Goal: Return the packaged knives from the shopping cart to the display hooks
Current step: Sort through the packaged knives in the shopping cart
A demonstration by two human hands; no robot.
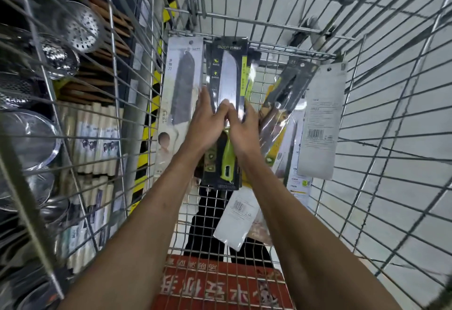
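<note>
Forearms come up from 6 o'clock over the red seat flap of the shopping cart and meet at the centre of the view. Both hands are on the green-handled knife pack, which stands among the other packs against the cart's far wire wall, its hang hole at 12 o'clock. The left hand lies along the pack's left edge with fingers pointing up and thumb across the front. The right hand wraps the right edge, its thumb meeting the other over the blade. Wrists are close together and nearly straight, elbows low.

Trouble from here would most likely come from the neighbours. The tilted brown-handled pack at 3 o'clock leans just beside the right hand, perhaps touching it, and could be dragged up or toppled if the lift is not straight. The grey knife pack at 10 o'clock sits edge to edge with the held one, so their card edges may catch. Glossy blister plastic offers little friction, and with both thumbs pinching mid-blade the heavier handle end may swing and slip. The card top could also snag on the wire rail above it.

A white pack shows its barcode at 3 o'clock; another white pack lies at 6 o'clock. Perforated skimmers hang at 10 o'clock; which knife hooks are meant, I cannot tell.
</note>
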